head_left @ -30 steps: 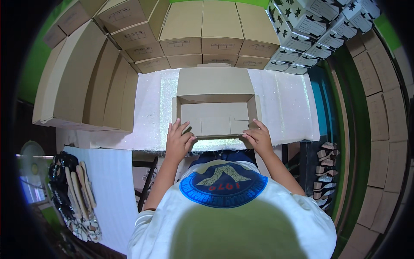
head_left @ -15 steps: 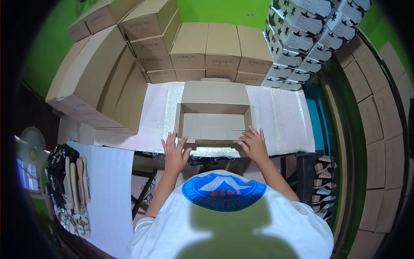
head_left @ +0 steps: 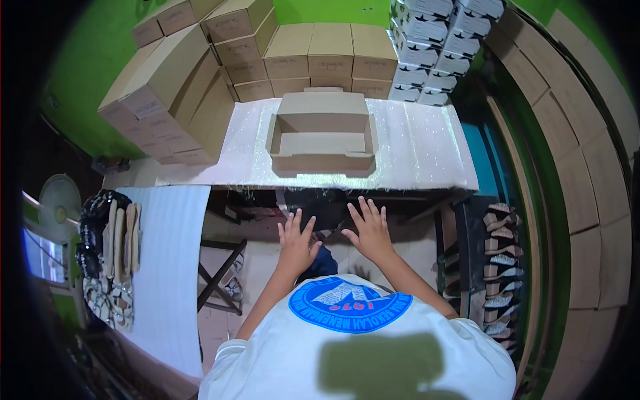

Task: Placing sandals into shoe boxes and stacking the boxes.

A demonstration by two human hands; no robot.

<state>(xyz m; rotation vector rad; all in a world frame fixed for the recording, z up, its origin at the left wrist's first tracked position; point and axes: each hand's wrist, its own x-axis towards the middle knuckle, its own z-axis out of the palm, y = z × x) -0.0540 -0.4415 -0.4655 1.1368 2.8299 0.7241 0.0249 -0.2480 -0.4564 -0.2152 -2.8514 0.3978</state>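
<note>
An open brown cardboard box (head_left: 324,163) stands on the glittery white cloth of the table (head_left: 420,147), its lid flap (head_left: 321,105) raised at the back. My left hand (head_left: 297,240) is in the air short of the table's front edge, fingers spread and palm down. Beside it, my right hand (head_left: 369,229) is spread in the same way, holding nothing. Neither hand touches the box. Below them, a dark object under the table and part of a blue trouser leg (head_left: 321,264) show.
Brown boxes (head_left: 330,50) line the back and left of the table, with star-patterned boxes (head_left: 417,47) at back right. At left, a white side table (head_left: 170,267) bears shoe parts (head_left: 110,253). More shoe pieces (head_left: 501,267) sit on a rack at right. A fan (head_left: 60,200) stands far left.
Both hands have left the box's front corners and drawn back toward me, off the table's edge. The box's front wall now stands up more fully. My view has shifted.
</note>
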